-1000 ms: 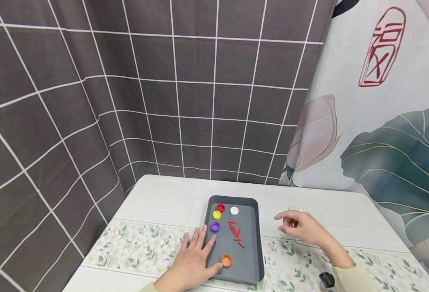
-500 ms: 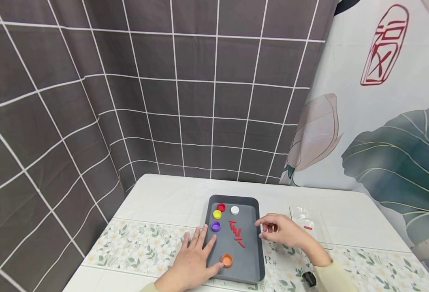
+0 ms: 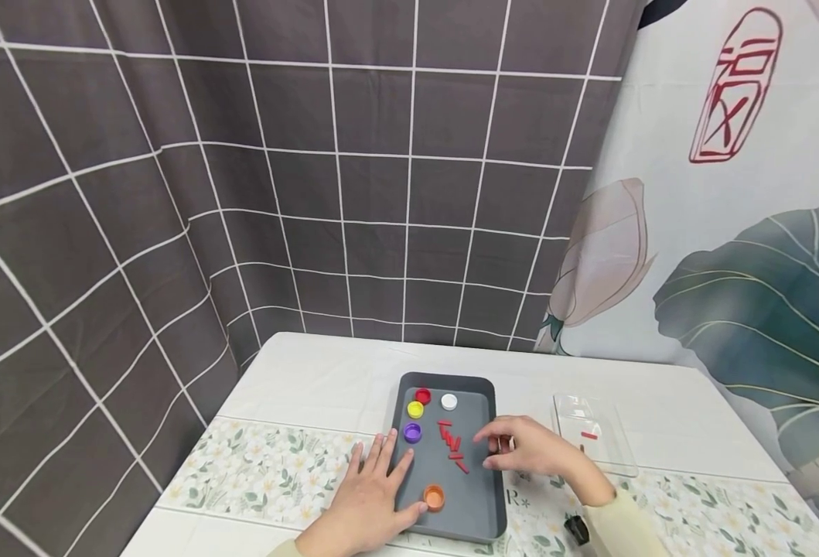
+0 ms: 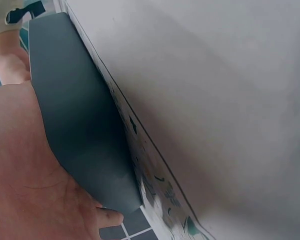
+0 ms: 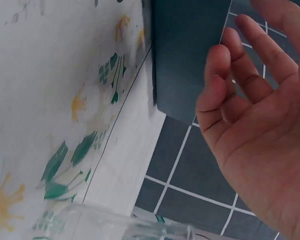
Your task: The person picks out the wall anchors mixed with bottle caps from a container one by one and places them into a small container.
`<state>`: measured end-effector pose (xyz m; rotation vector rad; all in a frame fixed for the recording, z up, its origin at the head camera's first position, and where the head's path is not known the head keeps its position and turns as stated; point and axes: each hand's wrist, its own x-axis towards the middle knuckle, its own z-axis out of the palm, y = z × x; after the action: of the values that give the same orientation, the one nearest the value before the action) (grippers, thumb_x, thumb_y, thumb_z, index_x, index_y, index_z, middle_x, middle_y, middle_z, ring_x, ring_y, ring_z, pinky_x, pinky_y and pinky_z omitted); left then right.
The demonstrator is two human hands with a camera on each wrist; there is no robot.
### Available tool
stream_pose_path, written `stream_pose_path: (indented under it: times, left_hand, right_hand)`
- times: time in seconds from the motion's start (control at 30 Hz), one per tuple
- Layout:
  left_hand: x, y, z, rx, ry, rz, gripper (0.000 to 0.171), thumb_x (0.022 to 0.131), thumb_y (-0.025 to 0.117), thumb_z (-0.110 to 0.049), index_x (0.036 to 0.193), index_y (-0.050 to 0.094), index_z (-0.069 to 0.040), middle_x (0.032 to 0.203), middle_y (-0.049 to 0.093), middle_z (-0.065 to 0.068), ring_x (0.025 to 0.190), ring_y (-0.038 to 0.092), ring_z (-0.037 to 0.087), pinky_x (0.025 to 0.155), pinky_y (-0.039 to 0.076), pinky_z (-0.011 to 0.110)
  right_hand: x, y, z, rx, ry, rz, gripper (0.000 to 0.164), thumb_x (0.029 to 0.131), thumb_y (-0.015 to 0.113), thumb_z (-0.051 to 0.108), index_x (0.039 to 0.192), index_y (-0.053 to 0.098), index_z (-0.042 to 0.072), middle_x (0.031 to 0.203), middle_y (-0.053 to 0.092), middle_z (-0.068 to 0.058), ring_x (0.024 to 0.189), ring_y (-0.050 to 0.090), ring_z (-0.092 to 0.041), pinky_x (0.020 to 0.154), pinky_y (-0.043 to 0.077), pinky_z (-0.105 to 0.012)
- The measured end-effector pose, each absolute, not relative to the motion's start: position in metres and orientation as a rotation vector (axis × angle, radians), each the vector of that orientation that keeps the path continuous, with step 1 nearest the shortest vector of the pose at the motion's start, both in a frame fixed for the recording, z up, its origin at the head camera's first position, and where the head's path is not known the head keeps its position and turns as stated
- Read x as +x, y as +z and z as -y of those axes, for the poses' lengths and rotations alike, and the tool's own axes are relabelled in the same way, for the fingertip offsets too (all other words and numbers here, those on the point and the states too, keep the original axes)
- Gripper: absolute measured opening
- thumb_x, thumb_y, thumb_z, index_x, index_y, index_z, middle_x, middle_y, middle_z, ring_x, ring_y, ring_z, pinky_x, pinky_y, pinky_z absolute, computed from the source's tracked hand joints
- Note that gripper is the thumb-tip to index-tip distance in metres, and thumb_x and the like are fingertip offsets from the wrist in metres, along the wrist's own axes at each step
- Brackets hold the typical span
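A grey rectangular tray [image 3: 477, 507] lies on the table, holding several short red sticks [image 3: 450, 441] in a loose line. My left hand [image 3: 363, 499] rests at its left rim with fingers spread; the left wrist view shows the palm against the tray's outer wall [image 4: 80, 100]. Over the right rim hovers my right hand [image 3: 530, 445], its thumb and index finger apart near the sticks. Nothing shows between its bent fingers [image 5: 219, 60] in the right wrist view. A clear dish [image 3: 618, 441] with a red stick [image 3: 588, 435] in it stands to the right.
Inside the tray are small round cups: red [image 3: 423, 396], yellow [image 3: 415, 410], purple [image 3: 412, 432] and orange [image 3: 434, 497], plus a white round piece [image 3: 448, 401]. A flowered white cloth [image 3: 263, 464] covers the table. Dark gridded curtain [image 3: 374, 247] hangs behind.
My right hand has moved left from over the clear dish to the tray's right rim, uncovering the dish and the red stick in it. My left hand has stayed put.
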<state>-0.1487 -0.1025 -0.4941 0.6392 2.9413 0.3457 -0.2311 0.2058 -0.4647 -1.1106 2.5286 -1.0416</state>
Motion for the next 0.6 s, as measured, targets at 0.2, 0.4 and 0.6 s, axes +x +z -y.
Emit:
stream_pose_path:
  times: [0.2, 0.4, 0.6]
  left_hand:
    - [-0.149, -0.495, 0.103, 0.641, 0.341, -2.948, 0.084, 0.095, 0.043, -0.073, 0.156, 0.042, -0.015, 0.168, 0.016, 0.017, 0.153, 0.019, 0.041, 0.119, 0.014, 0.065]
    - [-0.150, -0.495, 0.103, 0.641, 0.333, -2.944, 0.084, 0.095, 0.043, -0.073, 0.156, 0.042, -0.016, 0.168, 0.015, 0.017, 0.153, 0.018, 0.041, 0.119, 0.014, 0.065]
    - [-0.150, -0.494, 0.103, 0.641, 0.325, -2.940, 0.084, 0.095, 0.043, -0.072, 0.156, 0.042, -0.016, 0.169, 0.015, 0.017, 0.153, 0.019, 0.041, 0.119, 0.014, 0.065]
  right_hand:
    - [-0.234, -0.469, -0.198, -1.128, -0.971, -2.534, 0.025, 0.086, 0.081, 0.017, 0.108, 0.076, 0.006, 0.082, 0.062, 0.006, 0.070, 0.051, 0.002, 0.063, 0.047, -0.020]
    - [-0.235, -0.472, -0.192, -1.094, -0.886, -2.582, 0.023, 0.084, 0.082, 0.016, 0.106, 0.077, 0.010, 0.076, 0.057, 0.013, 0.068, 0.048, 0.002, 0.063, 0.044, -0.020]
    - [-0.233, -0.467, -0.190, -1.102, -0.857, -2.650, 0.023, 0.082, 0.084, 0.017, 0.104, 0.079, 0.012, 0.077, 0.056, 0.008, 0.069, 0.047, -0.002, 0.061, 0.042, -0.020]
